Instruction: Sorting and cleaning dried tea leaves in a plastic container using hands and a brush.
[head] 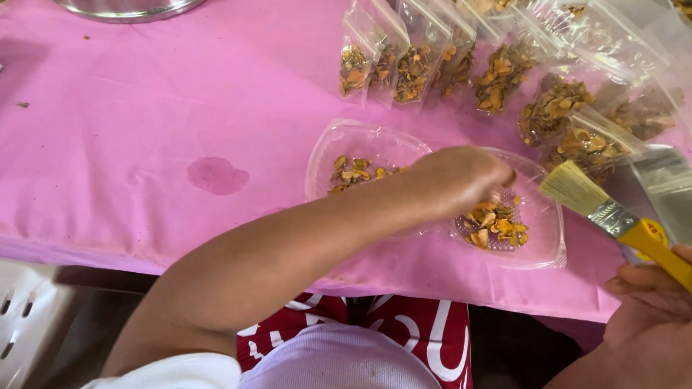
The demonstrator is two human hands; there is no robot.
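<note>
Paintbrush with yellow handle, metal ferrule and pale flat bristles (615,218) is sitting near right, over the pink tablecloth (145,118), bristles pointing far-left toward the clear plastic tray (550,239). Right hand (672,315) is clamping the handle end, fingers wrapped round it. Left hand (456,179) is reaching across from the near left, fingers bunched down into the dried orange-yellow slices (496,226) in that tray; can't tell if it's gripping any. Second clear plastic tray (336,151) is lying just left of the first, touching or overlapping it, also holding slices. Clear zip bags of the same dried slices (505,72) are standing in a row on the far right. Round metal bowl (135,4) is sitting at the far edge. Dark wet stain (216,176) is showing on the cloth left of the trays.
</note>
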